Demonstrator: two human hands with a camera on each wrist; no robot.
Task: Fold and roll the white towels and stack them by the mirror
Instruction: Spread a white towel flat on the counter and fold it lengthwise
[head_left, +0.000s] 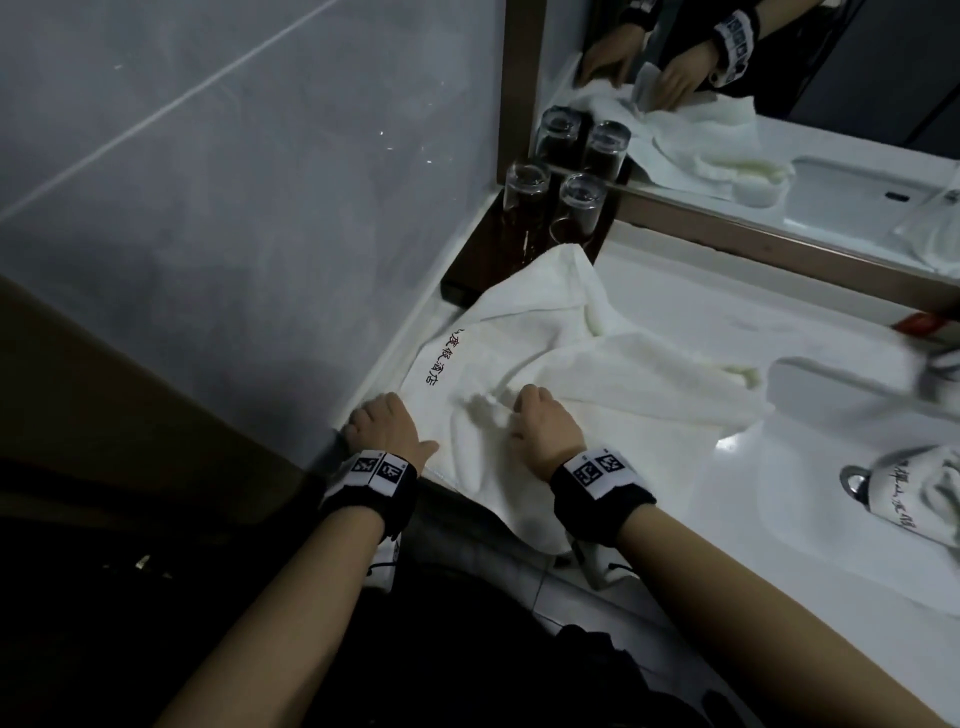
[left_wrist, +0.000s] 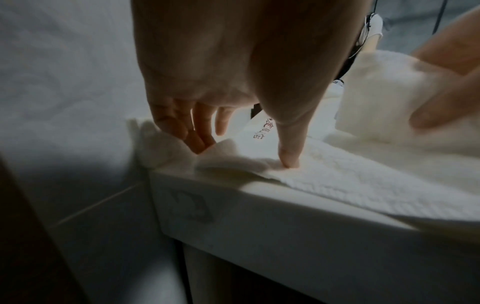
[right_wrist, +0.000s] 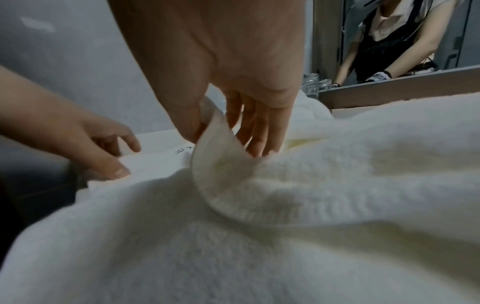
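A white towel (head_left: 597, 374) with dark printed characters lies crumpled across the left end of the white counter (head_left: 675, 291), one edge hanging over the front. My left hand (head_left: 384, 423) is at the counter's near left corner. In the left wrist view its fingers (left_wrist: 197, 142) dig into the towel's bunched corner and the thumb presses the cloth flat. My right hand (head_left: 519, 410) sits just to the right. In the right wrist view it (right_wrist: 223, 142) pinches a raised fold of the towel's hem between thumb and fingers. The framed mirror (head_left: 779, 78) stands behind.
Two upturned glasses (head_left: 550, 202) stand on a dark tray in the back left corner by the mirror. A second printed white towel (head_left: 935, 499) lies in the sink basin (head_left: 810, 519) at right. A grey tiled wall (head_left: 234, 182) bounds the counter's left side.
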